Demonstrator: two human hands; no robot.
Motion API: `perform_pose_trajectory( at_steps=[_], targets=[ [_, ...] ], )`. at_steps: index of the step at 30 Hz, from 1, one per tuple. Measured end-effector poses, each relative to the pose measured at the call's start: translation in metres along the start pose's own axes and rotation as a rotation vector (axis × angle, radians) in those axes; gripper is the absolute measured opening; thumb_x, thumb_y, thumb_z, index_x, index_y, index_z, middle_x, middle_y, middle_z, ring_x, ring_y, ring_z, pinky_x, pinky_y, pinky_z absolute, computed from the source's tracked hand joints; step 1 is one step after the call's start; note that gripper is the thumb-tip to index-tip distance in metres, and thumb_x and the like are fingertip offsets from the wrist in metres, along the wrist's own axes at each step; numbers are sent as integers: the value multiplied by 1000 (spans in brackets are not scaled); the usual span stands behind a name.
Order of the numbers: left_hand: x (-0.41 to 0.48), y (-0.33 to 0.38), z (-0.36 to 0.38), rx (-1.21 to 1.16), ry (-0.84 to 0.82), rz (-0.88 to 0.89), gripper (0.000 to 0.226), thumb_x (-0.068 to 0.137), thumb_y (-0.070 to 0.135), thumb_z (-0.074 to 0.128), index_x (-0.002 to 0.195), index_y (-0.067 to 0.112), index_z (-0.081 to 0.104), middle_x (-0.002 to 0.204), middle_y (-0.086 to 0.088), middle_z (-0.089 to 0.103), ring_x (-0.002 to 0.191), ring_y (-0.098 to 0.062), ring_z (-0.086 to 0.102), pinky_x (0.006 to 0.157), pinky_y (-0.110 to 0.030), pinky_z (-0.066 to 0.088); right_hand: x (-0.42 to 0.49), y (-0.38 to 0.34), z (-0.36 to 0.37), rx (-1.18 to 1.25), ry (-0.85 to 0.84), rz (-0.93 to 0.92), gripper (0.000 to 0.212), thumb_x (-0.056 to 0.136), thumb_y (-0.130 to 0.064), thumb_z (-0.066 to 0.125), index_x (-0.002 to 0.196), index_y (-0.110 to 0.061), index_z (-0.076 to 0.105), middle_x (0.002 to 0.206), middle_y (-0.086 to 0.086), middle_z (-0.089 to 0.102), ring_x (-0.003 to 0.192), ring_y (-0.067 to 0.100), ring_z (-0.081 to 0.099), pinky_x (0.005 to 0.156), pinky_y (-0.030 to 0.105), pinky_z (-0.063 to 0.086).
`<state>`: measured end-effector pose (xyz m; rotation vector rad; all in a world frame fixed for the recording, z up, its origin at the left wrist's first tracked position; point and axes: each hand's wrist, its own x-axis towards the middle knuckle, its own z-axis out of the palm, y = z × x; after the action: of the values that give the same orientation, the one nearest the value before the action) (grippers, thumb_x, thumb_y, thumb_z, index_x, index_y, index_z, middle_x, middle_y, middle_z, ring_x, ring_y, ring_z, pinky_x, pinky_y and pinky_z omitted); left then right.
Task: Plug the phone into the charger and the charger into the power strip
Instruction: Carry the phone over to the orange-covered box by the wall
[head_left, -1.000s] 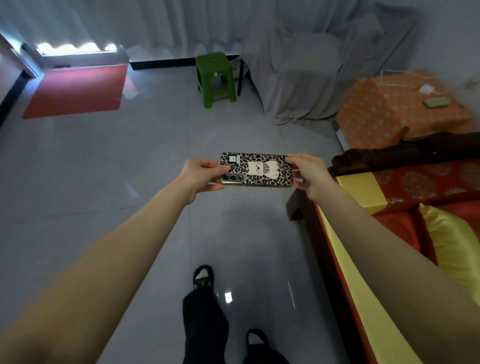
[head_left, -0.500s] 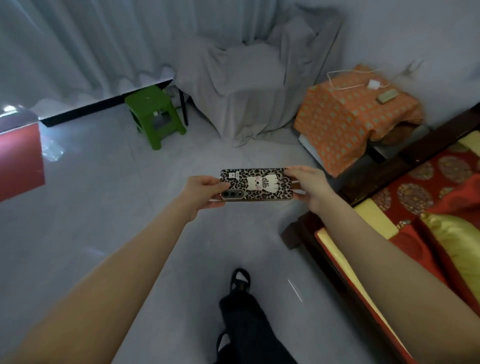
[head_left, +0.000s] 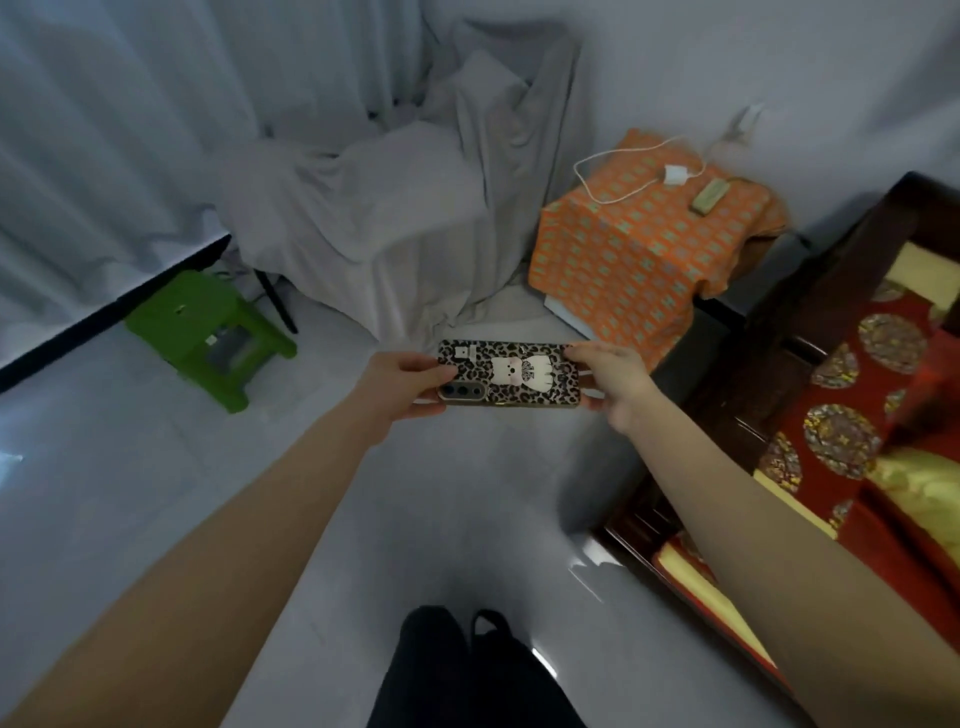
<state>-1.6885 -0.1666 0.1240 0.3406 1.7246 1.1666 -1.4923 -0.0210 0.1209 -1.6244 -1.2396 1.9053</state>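
The leopard-print-cased phone (head_left: 511, 375), rigid, light and likely breakable if dropped, is held level above the floor, left hand (head_left: 402, 384) and right hand (head_left: 615, 382) each closed on a short end, the apparently secure grip zones

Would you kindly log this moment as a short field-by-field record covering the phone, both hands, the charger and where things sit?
phone: leopard-print case, held level in the air, back and camera lenses facing the viewer
left hand: grips the phone's camera end
right hand: grips the opposite end
charger: white plug block with white cable, lying on the orange-clothed stand
power strip: pale bar beside the charger, nothing visibly plugged in
phone connected: no
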Motion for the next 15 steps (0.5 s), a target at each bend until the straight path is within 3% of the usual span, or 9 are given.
perform_pose_trajectory(
  at_steps=[5, 11, 15],
  targets=[
    [93, 55, 8, 86, -141, -9, 29, 81, 14, 71, 107, 3, 66, 92, -9, 69, 74, -15, 66, 61, -23, 60, 61, -44, 3, 97, 100, -6, 9, 84, -14, 68, 76, -18, 65, 72, 1, 64, 61, 15, 58, 55, 25, 46],
    [196, 126, 43, 176, -308, 23, 32, 81, 12, 71, 110, 1, 63, 89, -12, 67, 55, -6, 67, 51, -17, 54, 122, -91, -8, 257, 290, -23, 13, 84, -11, 68, 73, -17, 64, 72, 2, 64, 61, 16, 59, 61, 28, 49],
    [255, 174, 78, 257, -413, 31, 31, 82, 12, 69, 110, 0, 62, 98, -15, 62, 68, -15, 63, 49, -17, 53, 159, -122, -20, 341, 385, -23, 17, 85, -11, 66, 70, -18, 60, 71, 2, 62, 58, 16, 57, 57, 26, 48]
  ],
)
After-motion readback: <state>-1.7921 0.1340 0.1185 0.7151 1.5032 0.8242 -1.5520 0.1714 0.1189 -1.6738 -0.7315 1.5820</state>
